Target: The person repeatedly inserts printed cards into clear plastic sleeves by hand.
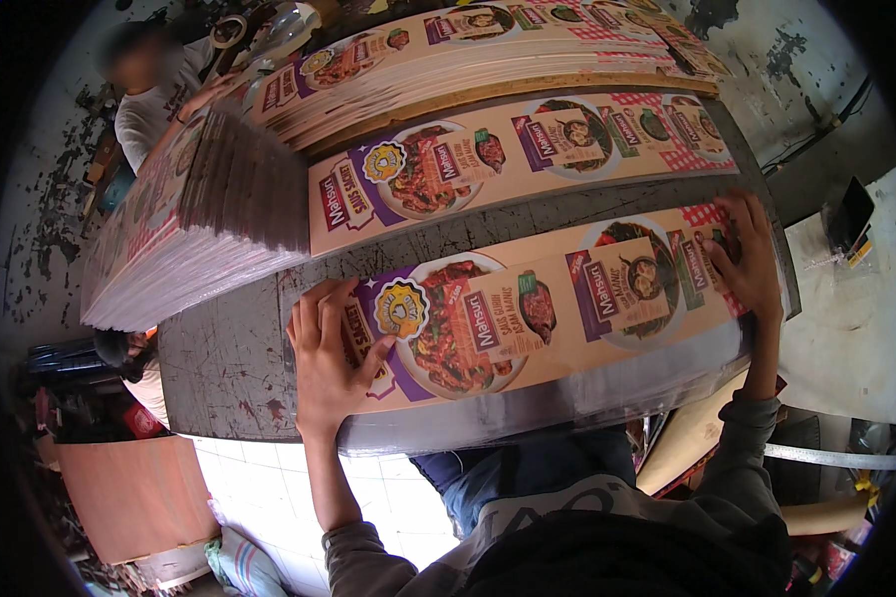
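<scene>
Printed sheets (548, 298) lie flat on the grey desk (224, 358), nearest its front edge; a second strip (528, 149) and tall stacks (179, 239) wait beyond. Left hand (329, 353) and right hand (747, 254), fingers spread, press its ends; squaring looks unfinished.

Left hand (327, 350) and right hand (747, 254) flat on ends of a printed carton sheet (543, 303), dark counter (224, 363), sheet stacks (194, 214) behind

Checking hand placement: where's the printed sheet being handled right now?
Head view, centre: the printed sheet lies flat on the grey table, left hand on its left end, right hand on its right end.
</scene>
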A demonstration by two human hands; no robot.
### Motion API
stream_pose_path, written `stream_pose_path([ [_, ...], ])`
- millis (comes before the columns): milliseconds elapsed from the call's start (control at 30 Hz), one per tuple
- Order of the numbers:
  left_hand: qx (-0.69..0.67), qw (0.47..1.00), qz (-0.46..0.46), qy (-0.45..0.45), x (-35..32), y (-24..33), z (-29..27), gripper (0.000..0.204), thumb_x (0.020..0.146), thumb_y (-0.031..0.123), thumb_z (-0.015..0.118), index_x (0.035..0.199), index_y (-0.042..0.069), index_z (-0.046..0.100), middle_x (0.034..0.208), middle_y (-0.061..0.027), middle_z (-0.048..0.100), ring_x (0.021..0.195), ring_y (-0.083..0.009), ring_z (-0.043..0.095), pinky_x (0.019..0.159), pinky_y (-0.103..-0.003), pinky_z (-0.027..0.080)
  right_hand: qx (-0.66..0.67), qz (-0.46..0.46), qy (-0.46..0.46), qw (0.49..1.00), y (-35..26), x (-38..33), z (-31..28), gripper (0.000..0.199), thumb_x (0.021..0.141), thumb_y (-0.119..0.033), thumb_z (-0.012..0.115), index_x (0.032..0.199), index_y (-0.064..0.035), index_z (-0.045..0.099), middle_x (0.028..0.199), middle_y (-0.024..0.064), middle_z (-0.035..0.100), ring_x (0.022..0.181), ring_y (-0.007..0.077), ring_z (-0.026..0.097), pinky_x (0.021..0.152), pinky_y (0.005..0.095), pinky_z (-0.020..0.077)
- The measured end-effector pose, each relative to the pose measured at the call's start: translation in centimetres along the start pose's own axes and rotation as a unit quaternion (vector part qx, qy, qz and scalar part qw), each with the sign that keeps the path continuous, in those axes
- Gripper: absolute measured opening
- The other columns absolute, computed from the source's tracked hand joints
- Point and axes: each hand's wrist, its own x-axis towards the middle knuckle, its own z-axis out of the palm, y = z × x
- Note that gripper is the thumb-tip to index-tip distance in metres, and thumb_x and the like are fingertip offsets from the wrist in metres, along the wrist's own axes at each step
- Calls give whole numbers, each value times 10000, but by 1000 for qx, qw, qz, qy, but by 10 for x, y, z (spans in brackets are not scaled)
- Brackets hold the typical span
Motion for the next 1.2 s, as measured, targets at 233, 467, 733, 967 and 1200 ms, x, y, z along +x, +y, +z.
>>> stream_pose_path([
  [233,8,1000,-1,1,0,-1,0,608,741,409,668,1159,0,503,1099,-182,473,1032,-342,480,891,-446,381,8,9,-15,1000,-1,2,-1,424,723,-236,674,1061,-52,496,1118,143,476,1048,339,457,890,411,359],
  [467,-7,1000,-13,6,-2,-1,2,625,671,333,732,1176,50,497,1112,-137,473,1025,-305,449,937,-430,302,6,4,-7,1000,0,2,-1,443,724,-272,679,1043,-27,491,1069,151,479,1001,340,468,854,408,369],
  [733,-1,1000,-17,1,-2,-1,1,619,726,415,684,1164,11,516,1101,-182,477,1038,-343,483,897,-446,378,8,2,-8,1000,1,1,-1,455,726,-293,677,1030,-15,486,1030,151,478,961,343,471,827,410,377],
  [967,-14,1000,-26,5,-2,1,0,613,664,302,740,1172,55,501,1107,-130,475,1023,-296,446,932,-420,300,6,-15,-3,1000,4,2,0,445,722,-274,676,1027,-13,484,1015,161,468,959,356,456,827,413,372],
  [1200,-3,1000,-21,4,0,1,0,582,708,325,708,1156,8,518,1093,-175,487,1031,-338,485,889,-434,383,15,-21,-5,1000,5,3,-2,415,697,-242,679,992,-24,485,978,148,470,907,345,459,787,400,376],
])
